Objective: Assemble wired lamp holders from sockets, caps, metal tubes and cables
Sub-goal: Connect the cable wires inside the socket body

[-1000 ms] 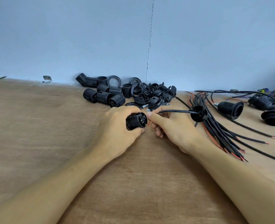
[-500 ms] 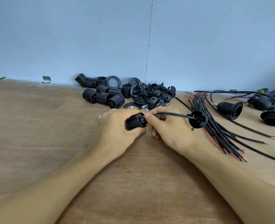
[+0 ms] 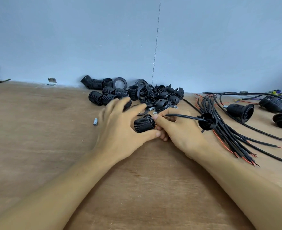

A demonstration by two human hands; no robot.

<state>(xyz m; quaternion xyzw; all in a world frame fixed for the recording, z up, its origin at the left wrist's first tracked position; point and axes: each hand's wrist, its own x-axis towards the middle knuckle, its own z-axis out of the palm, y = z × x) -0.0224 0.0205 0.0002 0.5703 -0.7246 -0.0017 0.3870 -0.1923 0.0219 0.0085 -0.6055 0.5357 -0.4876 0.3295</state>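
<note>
A black ribbed socket [image 3: 144,125] lies on its side between my two hands at the middle of the wooden table [image 3: 37,130]. My left hand [image 3: 120,128] has its fingers spread and lifted off the socket, blurred; only its thumb lies under the socket. My right hand [image 3: 178,130] pinches the end of a black cable [image 3: 181,116] right at the socket's rear. A black cap [image 3: 207,122] is threaded on that cable, to the right of my hand.
A pile of black sockets, rings and caps [image 3: 137,95] lies against the blue wall. A short metal tube [image 3: 95,122] lies left of my left hand. A cable bundle [image 3: 228,135] fans out at right, beyond it wired lamp holders [image 3: 241,112].
My left hand's fingers, curled round the socket before, have opened and lifted away toward the pile. The right hand stays at the socket with the cable end.
</note>
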